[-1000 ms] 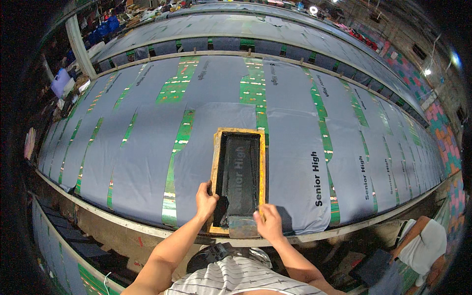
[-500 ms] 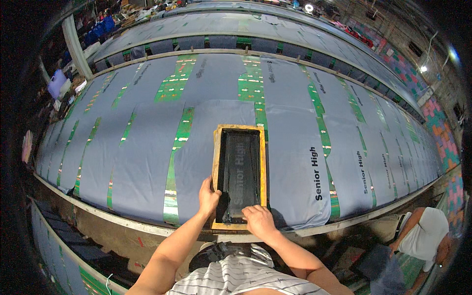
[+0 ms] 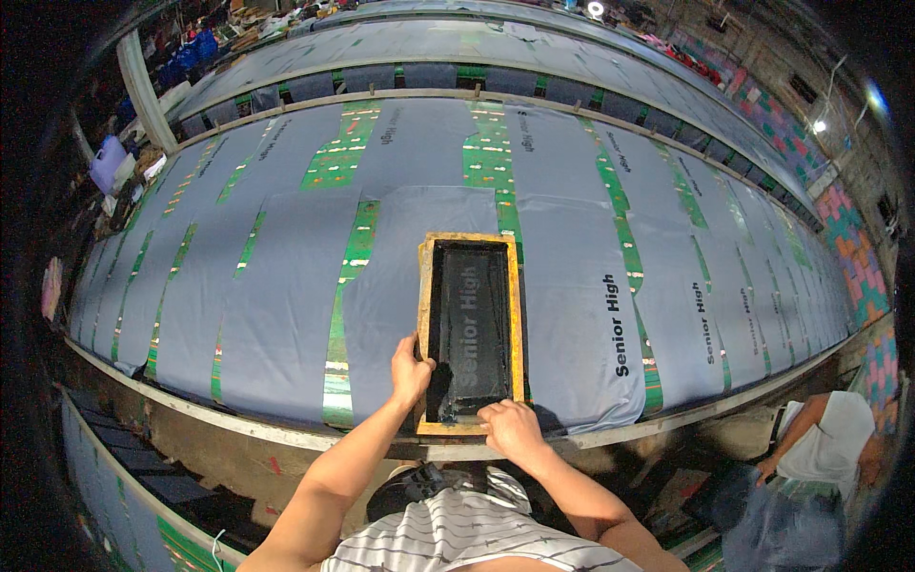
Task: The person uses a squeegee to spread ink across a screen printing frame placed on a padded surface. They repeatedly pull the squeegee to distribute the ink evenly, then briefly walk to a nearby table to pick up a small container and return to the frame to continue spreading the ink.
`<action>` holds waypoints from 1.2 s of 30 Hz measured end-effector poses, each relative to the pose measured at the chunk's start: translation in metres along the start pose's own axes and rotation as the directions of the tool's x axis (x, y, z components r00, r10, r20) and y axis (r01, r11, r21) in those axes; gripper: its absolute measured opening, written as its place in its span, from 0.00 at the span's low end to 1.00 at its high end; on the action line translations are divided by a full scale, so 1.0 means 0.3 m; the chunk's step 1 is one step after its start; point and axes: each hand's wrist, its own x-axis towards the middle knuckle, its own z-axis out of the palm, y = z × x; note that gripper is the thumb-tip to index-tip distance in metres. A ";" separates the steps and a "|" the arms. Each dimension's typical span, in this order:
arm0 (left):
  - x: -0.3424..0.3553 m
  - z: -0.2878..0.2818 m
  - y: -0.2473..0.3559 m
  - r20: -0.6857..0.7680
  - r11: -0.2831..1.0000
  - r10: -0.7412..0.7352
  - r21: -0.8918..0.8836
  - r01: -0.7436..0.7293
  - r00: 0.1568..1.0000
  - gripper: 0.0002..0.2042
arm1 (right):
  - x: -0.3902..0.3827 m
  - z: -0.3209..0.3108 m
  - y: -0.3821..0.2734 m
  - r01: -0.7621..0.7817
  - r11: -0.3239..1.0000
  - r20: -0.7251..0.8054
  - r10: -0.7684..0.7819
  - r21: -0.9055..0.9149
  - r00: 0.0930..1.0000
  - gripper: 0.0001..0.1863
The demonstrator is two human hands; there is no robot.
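Observation:
A yellow-edged screen printing frame [image 3: 519, 329] lies on a grey-blue fabric piece at the table's near edge. Its dark mesh [image 3: 469, 315] carries lettering and is coated with dark ink. My left hand [image 3: 411, 372] is closed on the frame's left side, thumb over the rim. At the near right corner, my right hand [image 3: 515, 428] is closed, fingers bent over the end of a squeegee [image 3: 464, 418]. Only a pale strip of the squeegee shows, at the near end of the mesh; my fingers hide the rest.
Fabric pieces [image 3: 276, 324] cover the long table, with green strips [image 3: 350, 276] between them. Those to the right bear dark lettering. A low rail [image 3: 610, 440] edges the near side. Another person [image 3: 824, 443] bends at lower right, holding dark cloth. More long tables [image 3: 429, 48] stand beyond.
My right hand has drawn the squeegee a little toward me, to the near end of the mesh. More lettering shows there. My left hand keeps its hold on the frame.

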 end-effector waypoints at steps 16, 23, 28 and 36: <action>-0.009 -0.011 0.046 -0.001 0.999 0.019 0.039 -0.019 1.000 0.32 | 0.181 0.103 0.121 0.101 0.960 -0.310 -0.183 -0.262 0.933 0.21; -0.010 -0.012 0.045 -0.011 0.997 0.034 0.066 -0.034 0.999 0.32 | 0.445 0.054 0.224 0.076 0.972 -0.342 -0.150 -0.220 0.928 0.18; -0.012 -0.013 0.052 -0.012 0.998 0.039 0.047 -0.038 0.999 0.32 | 0.648 0.034 0.346 0.081 0.960 -0.327 -0.169 -0.267 0.930 0.19; -0.012 -0.007 0.046 -0.001 0.998 -0.003 0.056 0.003 1.000 0.33 | 0.907 0.002 0.485 0.059 0.942 -0.367 -0.186 -0.331 0.911 0.11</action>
